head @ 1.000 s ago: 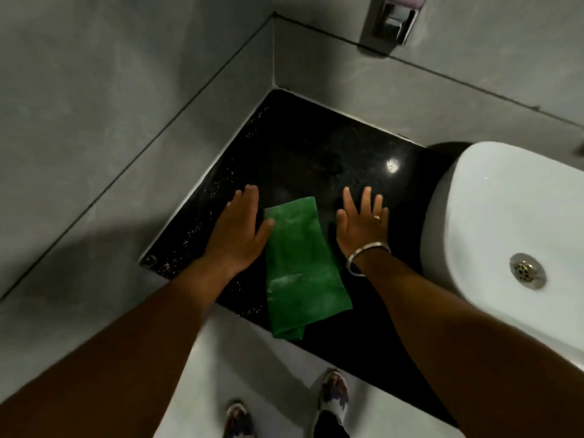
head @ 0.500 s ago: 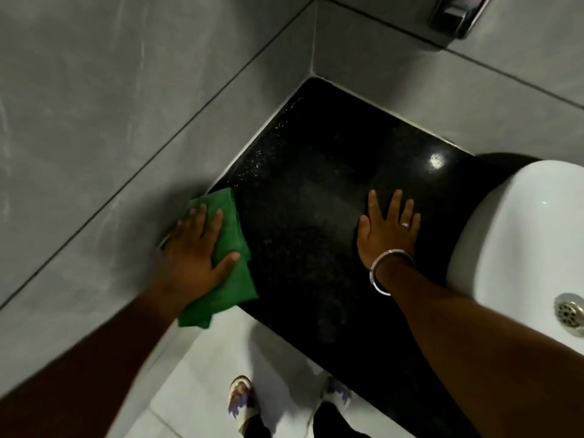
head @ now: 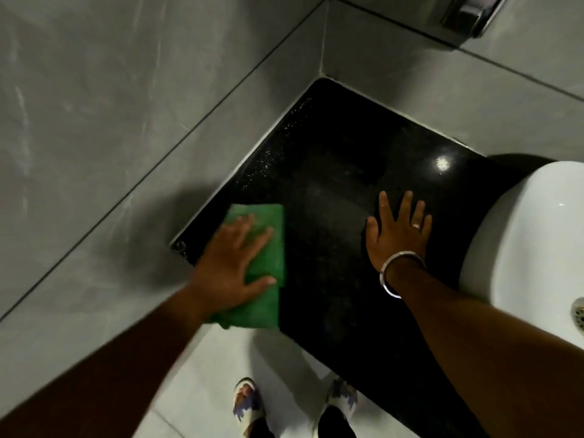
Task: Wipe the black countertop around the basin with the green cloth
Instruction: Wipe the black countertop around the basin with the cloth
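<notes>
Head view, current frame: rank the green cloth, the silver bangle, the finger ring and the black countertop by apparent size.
1. black countertop
2. green cloth, partly covered by the left hand
3. silver bangle on the right wrist
4. finger ring, clearly smallest

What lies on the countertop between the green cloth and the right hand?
Nothing: in the head view only bare black countertop separates the green cloth under the left hand from the flat right hand.
</notes>
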Demonstrator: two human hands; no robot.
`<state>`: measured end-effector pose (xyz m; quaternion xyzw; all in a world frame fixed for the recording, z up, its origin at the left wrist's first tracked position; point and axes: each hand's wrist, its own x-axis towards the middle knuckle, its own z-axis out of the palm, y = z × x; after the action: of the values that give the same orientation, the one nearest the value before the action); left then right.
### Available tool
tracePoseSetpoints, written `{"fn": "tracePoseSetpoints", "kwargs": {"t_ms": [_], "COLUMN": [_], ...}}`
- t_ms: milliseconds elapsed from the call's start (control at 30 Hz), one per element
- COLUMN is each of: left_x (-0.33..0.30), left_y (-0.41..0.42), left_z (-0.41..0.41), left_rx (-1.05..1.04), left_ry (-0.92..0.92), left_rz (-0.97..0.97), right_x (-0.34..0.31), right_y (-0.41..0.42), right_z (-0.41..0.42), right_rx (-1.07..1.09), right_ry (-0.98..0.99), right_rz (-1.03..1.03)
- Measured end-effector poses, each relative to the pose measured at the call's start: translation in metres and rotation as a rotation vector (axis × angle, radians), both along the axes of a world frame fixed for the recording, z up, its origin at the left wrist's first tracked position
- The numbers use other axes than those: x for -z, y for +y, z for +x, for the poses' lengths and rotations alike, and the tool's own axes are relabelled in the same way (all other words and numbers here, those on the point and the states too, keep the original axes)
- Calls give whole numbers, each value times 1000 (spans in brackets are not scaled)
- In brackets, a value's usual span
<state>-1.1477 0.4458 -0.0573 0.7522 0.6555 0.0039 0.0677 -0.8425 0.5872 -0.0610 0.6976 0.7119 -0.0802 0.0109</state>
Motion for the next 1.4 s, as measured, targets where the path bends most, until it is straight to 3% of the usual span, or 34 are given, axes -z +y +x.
{"fn": "tracePoseSetpoints", "kwargs": {"t_ms": [100,300,600,700,867,1100,1400], "left_x": [-9,-5,-9,-6,-16,-5,-12], "left_y": [-5,16,271,319,307,173,374], "left_z": [-73,-42,8,14,29,16,53], "left_rx": [18,47,131,171,99,125,29], "left_ry": [83,-1,53,76,39,-36,86], "left_rz": [-32,-20,-21,-21,-43,-3,-57], "right_x": [-1,-4,2,8,6,1,10], "right_y": [-1,-2,0,3,2,0,3], "right_z": [-1,-6,-2,-2,-1,-3,0], "right_rx": [3,-11,12,11,14,10,30], "right_ry": [9,-26,-36,-27,-14,-10,8], "right_rz": [20,17,-2,34,26,1,46]}}
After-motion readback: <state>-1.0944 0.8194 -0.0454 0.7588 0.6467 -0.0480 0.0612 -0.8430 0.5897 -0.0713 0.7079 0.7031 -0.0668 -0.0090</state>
